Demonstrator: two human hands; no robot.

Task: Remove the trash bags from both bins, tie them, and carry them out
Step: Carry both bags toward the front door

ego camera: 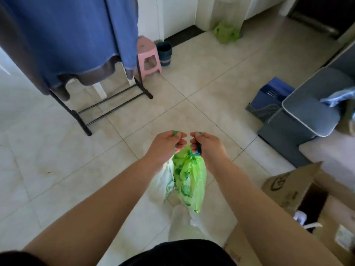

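A green trash bag (190, 179) hangs in front of me above the tiled floor, with white and green contents showing through. My left hand (166, 144) is closed on one green strip at the bag's mouth. My right hand (206, 144) grips the other strip, and a knot with a dark blue band sits just under it. The two fists are close together, knuckles almost touching. A second green trash bag (226, 32) rests on the floor far back by a white cabinet. A dark teal bin (164, 52) stands beside a pink stool (148, 56).
A clothes rack (82, 112) hung with blue cloth fills the left. A grey sofa (311, 116) and a blue basket (269, 100) are at the right. An open cardboard box (299, 191) lies at the lower right. Open tiled floor stretches ahead.
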